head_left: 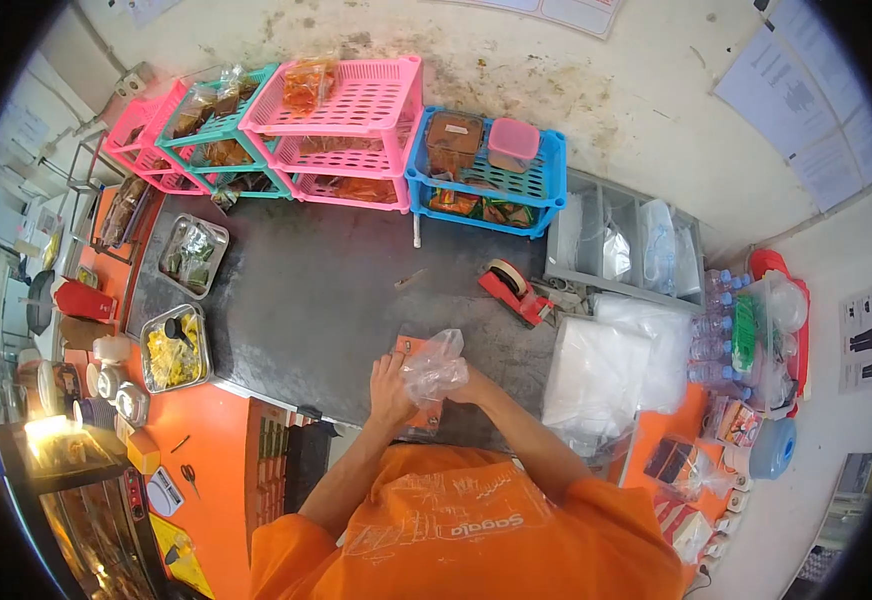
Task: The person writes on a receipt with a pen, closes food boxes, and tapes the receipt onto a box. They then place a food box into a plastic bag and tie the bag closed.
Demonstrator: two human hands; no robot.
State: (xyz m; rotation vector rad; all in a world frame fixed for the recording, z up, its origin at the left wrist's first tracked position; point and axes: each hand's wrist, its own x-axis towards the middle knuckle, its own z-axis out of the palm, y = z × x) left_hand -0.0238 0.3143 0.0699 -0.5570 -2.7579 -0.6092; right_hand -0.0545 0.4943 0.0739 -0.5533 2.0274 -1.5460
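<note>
Near the front edge of the dark worktop (306, 300), a crumpled clear plastic bag (434, 368) sits between my two hands. My left hand (390, 388) is at the bag's left side, its fingers bent over an orange packet or sheet (418, 422) that lies partly under the bag. My right hand (468, 384) is at the bag's right side, with its fingers mostly hidden behind the plastic. A red tape dispenser (516, 292) stands beyond my right hand.
Pink, green and blue racks (488, 180) line the back. Stacked clear bags (596, 380) lie at the right, beside a grey divided tray (621, 240). At the left are a metal tray (194, 255) and a glass dish of yellow food (174, 352).
</note>
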